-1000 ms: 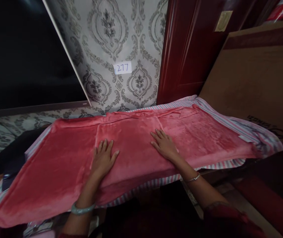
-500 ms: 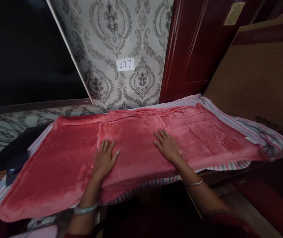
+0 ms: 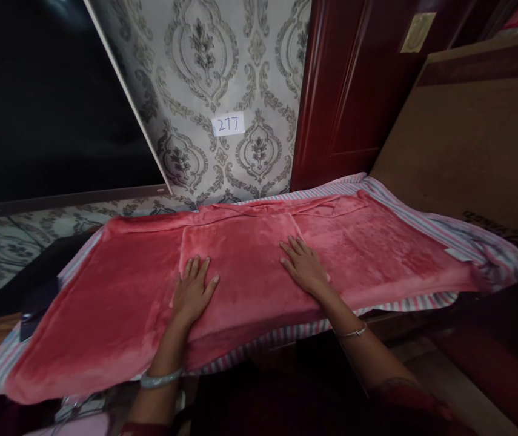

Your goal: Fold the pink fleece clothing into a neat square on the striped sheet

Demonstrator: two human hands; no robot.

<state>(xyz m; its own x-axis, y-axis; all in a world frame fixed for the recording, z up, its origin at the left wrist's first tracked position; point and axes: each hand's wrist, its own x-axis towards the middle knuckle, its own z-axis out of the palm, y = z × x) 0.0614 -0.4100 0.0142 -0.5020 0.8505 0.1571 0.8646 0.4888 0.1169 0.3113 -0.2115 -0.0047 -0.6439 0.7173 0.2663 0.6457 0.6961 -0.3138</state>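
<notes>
A plush coral-red garment or blanket (image 3: 240, 260), its exact kind unclear, lies spread across a surface, with a raised square panel like a pocket in its middle. On the left edge of that panel my left hand (image 3: 192, 290) rests flat, fingers stretched out. Toward the panel's right edge lies my right hand (image 3: 304, 263), palm down with the fingers apart. Neither hand grasps the fabric. Under the plush piece is a striped pink, grey and white cloth (image 3: 422, 227), showing along the back, the right end and the front edge.
A large dark screen (image 3: 59, 103) stands at the back left. Behind is a patterned wall (image 3: 259, 72) with a paper marked 277 (image 3: 228, 124). A dark red door (image 3: 345, 85) and a big cardboard box (image 3: 477, 133) border the right side.
The camera view has shifted slightly. Both hands stay flat at the same places on the plush fabric, which looks unchanged.
</notes>
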